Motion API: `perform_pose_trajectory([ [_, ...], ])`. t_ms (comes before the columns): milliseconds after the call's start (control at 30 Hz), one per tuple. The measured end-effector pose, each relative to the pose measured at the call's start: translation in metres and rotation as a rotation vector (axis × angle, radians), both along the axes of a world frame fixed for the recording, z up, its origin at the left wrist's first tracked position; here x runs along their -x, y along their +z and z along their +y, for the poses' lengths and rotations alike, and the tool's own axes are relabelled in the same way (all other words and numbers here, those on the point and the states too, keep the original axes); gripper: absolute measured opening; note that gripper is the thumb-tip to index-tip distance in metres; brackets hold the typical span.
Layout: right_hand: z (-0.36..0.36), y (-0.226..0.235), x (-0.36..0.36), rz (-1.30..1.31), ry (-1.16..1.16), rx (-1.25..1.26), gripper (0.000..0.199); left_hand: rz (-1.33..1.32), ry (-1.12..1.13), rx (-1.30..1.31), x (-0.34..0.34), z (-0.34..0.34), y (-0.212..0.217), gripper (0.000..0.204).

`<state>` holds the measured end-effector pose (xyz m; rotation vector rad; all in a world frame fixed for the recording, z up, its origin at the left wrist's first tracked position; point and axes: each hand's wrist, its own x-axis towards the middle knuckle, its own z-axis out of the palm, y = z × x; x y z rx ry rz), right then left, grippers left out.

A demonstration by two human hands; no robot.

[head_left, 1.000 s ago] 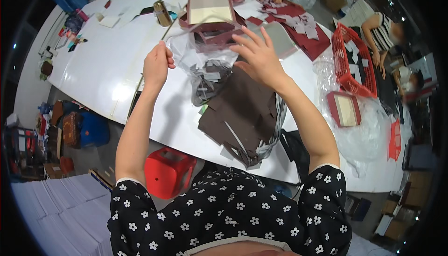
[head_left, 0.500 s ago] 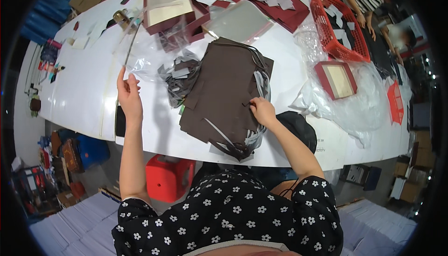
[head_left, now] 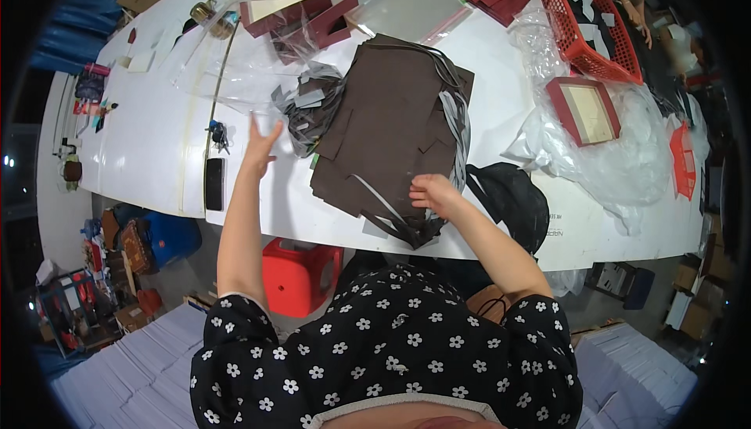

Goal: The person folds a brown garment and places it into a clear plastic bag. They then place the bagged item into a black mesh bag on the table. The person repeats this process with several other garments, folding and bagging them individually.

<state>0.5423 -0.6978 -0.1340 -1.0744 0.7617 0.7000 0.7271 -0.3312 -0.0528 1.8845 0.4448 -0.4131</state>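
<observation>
Landmark: stack of dark brown paper bags (head_left: 395, 128) on white table (head_left: 149, 155). Left of the stack, left hand (head_left: 260, 143) is raised, fingers spread, at a clear plastic sheet (head_left: 235, 77); pinch not discernible. Right hand (head_left: 432, 193) rests on the stack's near edge, fingers curled onto the top bag. The stack's long axis runs away from the person; right hand nearer.
</observation>
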Motion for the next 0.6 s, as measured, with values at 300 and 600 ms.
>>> perform_pose_trajectory([
  [300, 0.028, -0.006, -0.013, 0.031, -0.254, 0.123, 0.043, -0.311, 0.133, 0.088, -0.041, -0.046, -0.037, 0.035],
  [600, 0.038, -0.003, -0.036, 0.009, -0.119, 0.337, 0.015, -0.454, -0.082, -0.067, 0.014, -0.045, 0.01, 0.034],
])
